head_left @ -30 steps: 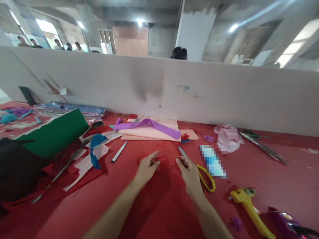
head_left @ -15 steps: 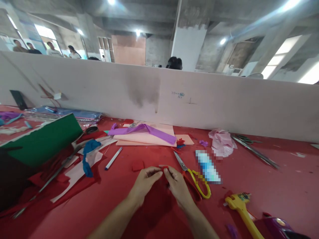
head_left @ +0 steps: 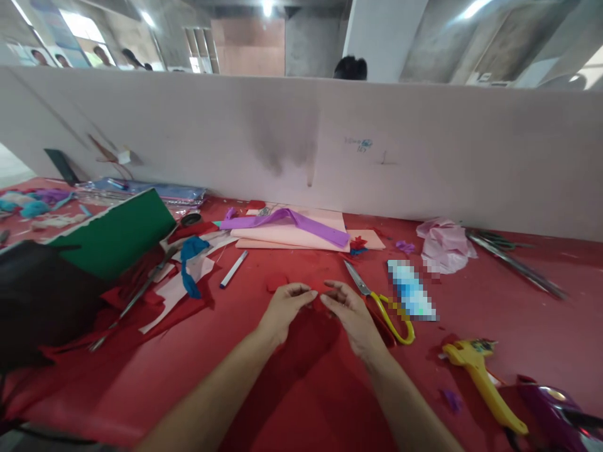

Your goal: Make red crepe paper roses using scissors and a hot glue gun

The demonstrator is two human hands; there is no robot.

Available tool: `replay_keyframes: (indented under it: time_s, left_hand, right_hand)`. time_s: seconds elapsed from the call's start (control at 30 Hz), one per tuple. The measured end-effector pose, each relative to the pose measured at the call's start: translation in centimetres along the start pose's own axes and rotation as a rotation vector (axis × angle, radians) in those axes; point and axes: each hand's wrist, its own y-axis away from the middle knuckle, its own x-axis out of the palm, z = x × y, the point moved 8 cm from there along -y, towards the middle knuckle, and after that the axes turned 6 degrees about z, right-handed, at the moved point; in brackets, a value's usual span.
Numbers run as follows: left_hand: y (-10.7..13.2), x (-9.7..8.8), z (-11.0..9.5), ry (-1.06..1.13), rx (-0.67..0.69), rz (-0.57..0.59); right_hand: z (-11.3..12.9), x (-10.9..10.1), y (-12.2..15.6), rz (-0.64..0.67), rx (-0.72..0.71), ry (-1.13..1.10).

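Your left hand (head_left: 288, 309) pinches a small red piece (head_left: 321, 292) at its two o'clock. Your right hand (head_left: 347, 314) has fingers curled beside that piece; its grip cannot be determined. Yellow-handled scissors (head_left: 373, 295) lie at its three o'clock.

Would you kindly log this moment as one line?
left hand: at small red piece; right hand: at same piece; grip: unclear; scissors: on table, beside right hand; marker: left of left hand
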Motion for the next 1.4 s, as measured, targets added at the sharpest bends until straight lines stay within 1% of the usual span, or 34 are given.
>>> replay_keyframes:
  time_s: [0.13,0.23,0.3,0.33,0.4,0.5,0.6,0.7,0.87,0.97,1.17,1.23,1.33,1.4]
  left_hand:
    - [-0.1,0.2,-0.8,-0.127,0.061,0.027]
    - [0.0,0.8,-1.2,-0.18,0.083,0.117]
    - [0.1,1.2,-1.2,-0.173,0.071,0.181]
    - [0.1,1.1,-1.3,-0.189,0.073,0.183]
    - [0.0,0.7,-1.5,-0.275,0.098,0.136]
    - [-0.1,0.2,-1.5,-0.396,0.129,0.083]
    - [-0.3,0.2,-1.4,-0.409,0.134,0.081]
    - [-0.2,0.1,-1.7,-0.359,0.15,0.061]
    - [0.2,0.3,-1.7,-0.193,0.067,0.07]
    - [0.4,0.2,-2.0,-0.168,0.071,0.054]
    - [0.7,0.4,-2.3,-0.231,0.065,0.063]
    - [0.6,0.4,-2.3,-0.267,0.084,0.062]
    - [0.5,0.4,-2.1,-0.311,0.114,0.056]
    - [0.4,0.5,-1.7,-0.308,0.098,0.069]
  right_hand:
    - [0.2,0.0,0.1,0.003,0.014,-0.021]
    - [0.0,0.8,0.3,0.076,0.073,-0.087]
    - [0.1,1.4,0.5,0.128,0.077,-0.053]
    - [0.2,1.5,0.5,0.128,0.059,-0.016]
    - [0.3,1.1,0.4,0.079,0.02,0.041]
    - [-0.2,0.3,0.1,0.003,0.038,0.035]
    - [-0.3,0.3,0.0,0.033,0.03,0.005]
    - [-0.1,0.5,-0.1,0.072,0.0,-0.045]
    - [-0.4,0.6,-0.1,0.084,0.014,-0.053]
    - [-0.6,0.5,-0.1,0.086,0.043,-0.067]
    - [-0.5,0.2,-0.2,0.066,0.038,-0.05]
    - [-0.5,0.2,-0.1,0.054,0.032,-0.066]
    - [-0.3,0.8,0.2,0.072,0.021,-0.1]
    - [-0.2,1.5,0.4,0.119,0.022,-0.072]
